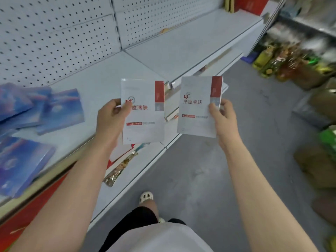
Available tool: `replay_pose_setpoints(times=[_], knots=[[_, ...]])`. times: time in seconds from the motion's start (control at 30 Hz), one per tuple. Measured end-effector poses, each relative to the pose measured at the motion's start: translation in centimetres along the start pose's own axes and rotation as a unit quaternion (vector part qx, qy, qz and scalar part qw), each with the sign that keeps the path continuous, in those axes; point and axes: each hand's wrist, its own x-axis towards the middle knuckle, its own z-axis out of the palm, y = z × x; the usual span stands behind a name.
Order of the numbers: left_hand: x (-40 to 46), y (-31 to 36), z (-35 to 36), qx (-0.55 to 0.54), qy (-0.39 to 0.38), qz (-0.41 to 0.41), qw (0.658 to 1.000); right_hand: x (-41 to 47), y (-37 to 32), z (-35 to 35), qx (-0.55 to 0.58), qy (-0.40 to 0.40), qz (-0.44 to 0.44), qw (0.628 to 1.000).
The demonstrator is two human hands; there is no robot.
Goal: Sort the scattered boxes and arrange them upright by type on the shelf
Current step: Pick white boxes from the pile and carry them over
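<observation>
My left hand (111, 117) grips a white box with a red corner strip (145, 124) by its left edge, thumb on the front. A second, matching white box (196, 108) is held in my right hand (224, 117) by its right edge. Both boxes are upright, faces toward me, side by side in front of the white shelf (101, 82). Several blue boxes (60, 111) lie flat and scattered on the left part of that shelf.
A white pegboard wall (60, 33) backs the shelf. Red boxes (252, 4) stand at the shelf's far end. A lower shelf holds a gold packet (118, 170) and red items. Bottles and bags (283, 64) crowd the grey floor on the right. My foot (146, 197) is below.
</observation>
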Motion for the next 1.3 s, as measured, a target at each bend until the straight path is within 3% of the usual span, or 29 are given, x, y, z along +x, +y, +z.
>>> replay_pose_setpoints(times=[0.7,1.3], knots=[[25.9,9.5,31.0,-0.030,-0.107,0.015,0.994,33.0,-2.7,-11.2,-0.009,0.129,0.023,0.991],[42.2,14.9,58.0,-0.062,0.038,0.014,0.997,68.4,-4.4,-23.6,-0.009,0.016,0.004,1.000]])
